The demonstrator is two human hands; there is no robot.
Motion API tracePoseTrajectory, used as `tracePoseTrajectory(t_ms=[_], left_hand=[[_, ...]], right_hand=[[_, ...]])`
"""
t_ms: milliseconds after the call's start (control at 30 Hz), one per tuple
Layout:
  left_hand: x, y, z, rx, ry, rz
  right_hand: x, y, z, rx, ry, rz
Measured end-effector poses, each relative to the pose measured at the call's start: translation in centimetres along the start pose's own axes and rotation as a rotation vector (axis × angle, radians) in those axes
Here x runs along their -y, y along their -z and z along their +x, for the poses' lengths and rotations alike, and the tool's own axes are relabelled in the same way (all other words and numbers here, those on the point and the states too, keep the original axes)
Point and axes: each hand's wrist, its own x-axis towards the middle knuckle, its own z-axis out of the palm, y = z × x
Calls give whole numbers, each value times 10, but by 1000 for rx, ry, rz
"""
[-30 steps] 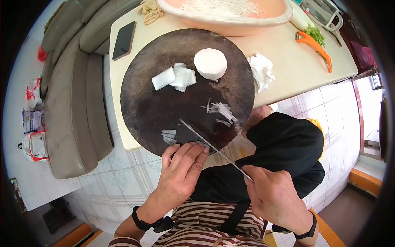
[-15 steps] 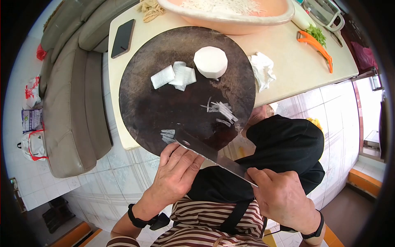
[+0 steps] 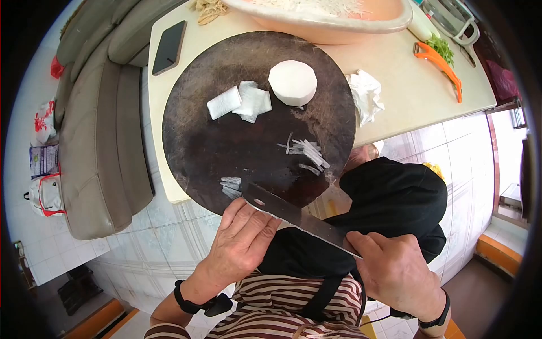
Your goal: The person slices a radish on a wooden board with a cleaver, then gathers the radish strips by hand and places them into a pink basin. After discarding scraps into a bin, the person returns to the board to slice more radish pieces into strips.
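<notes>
My right hand (image 3: 392, 265) is wrapped round the handle of a cleaver (image 3: 305, 223), whose blade slants up to the left over the near edge of a round, dark chopping board (image 3: 214, 152). At that edge, my left hand (image 3: 243, 237) has its fingers bent together against the blade. White radish slices (image 3: 230, 186) stick out just past its fingertips; the rest is hidden by the fingers. Farther up the board lie flat radish slices (image 3: 240, 101) and a thick peeled radish chunk (image 3: 292, 83). Thin radish shreds (image 3: 309, 155) form a small pile at the right.
A large basin (image 3: 327, 28) of white shreds stands behind the board. On the table are a phone (image 3: 169, 48), a crumpled tissue (image 3: 366, 96), an orange peeler (image 3: 443, 68) and some greens (image 3: 440, 50). A grey sofa (image 3: 90, 130) is on the left.
The cleaver and my right hand have shifted slightly right and down. My left hand stays nearly in place. The view has moved a little; the radish pieces look unchanged.
</notes>
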Motion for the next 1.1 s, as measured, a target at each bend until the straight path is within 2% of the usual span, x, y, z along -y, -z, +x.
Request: tracePoseTrajectory(t_ms=[200, 300, 400, 467, 567, 800, 1100], left_hand=[[0, -1, -1, -8, 13, -14], [1, -1, -5, 20, 8, -1], [-1, -1, -5, -5, 10, -3], [-2, -1, -1, -12, 4, -6], [0, -1, 2, -22, -4, -10], [1, 1, 0, 0, -13, -28], [3, 2, -1, -12, -32, -56]], right_hand=[[6, -1, 5, 25, 32, -22], [18, -11, 14, -37, 27, -29], [23, -19, 16, -37, -27, -127], [12, -18, 12, -56, -42, 60], [14, -13, 7, -41, -113, 89], [15, -7, -1, -38, -77, 82], [27, -1, 4, 11, -91, -88]])
